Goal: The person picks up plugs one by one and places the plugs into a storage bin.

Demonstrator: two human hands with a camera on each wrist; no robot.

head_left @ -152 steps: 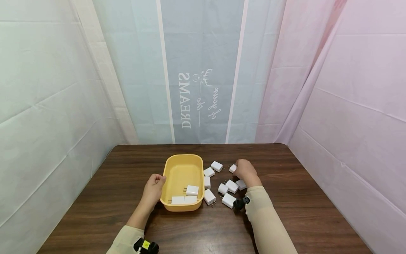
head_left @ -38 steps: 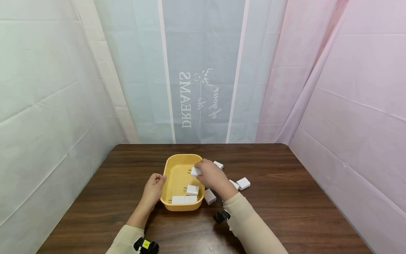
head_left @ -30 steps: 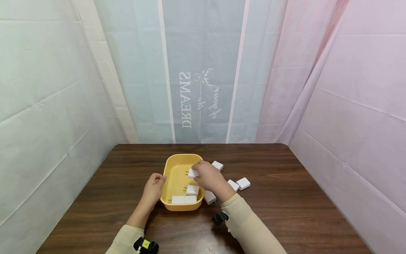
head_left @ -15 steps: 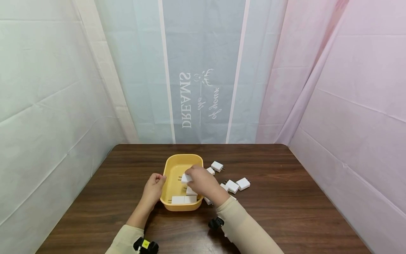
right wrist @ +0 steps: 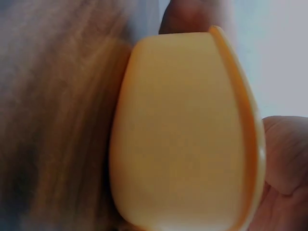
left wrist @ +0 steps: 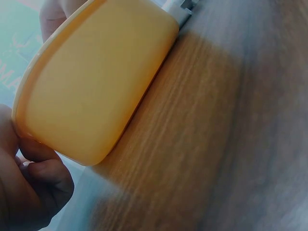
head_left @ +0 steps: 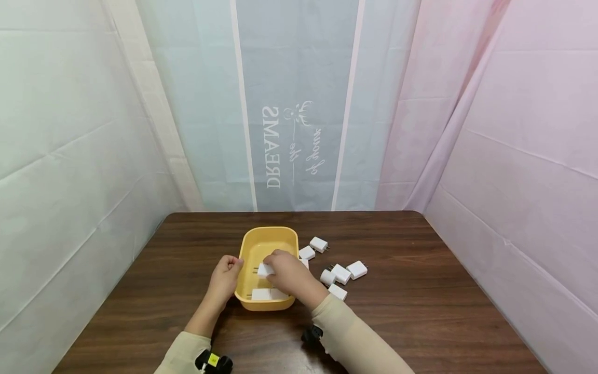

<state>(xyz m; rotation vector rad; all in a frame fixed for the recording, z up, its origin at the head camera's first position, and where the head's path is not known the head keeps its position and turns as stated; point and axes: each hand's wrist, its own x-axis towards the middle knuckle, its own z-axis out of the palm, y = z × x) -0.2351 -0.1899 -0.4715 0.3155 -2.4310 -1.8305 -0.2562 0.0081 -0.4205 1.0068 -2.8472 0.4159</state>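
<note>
My left hand (head_left: pixel 224 278) grips the yellow bin (head_left: pixel 266 306); over it, my right hand (head_left: pixel 290 275) pinches a white charger (head_left: pixel 264 270).

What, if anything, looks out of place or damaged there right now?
No spill or damage shows. The loose white plugs right of the yellow tray lie at mixed angles, unlike the side-by-side pair inside. The backdrop lettering runs sideways, which looks odd.
</note>
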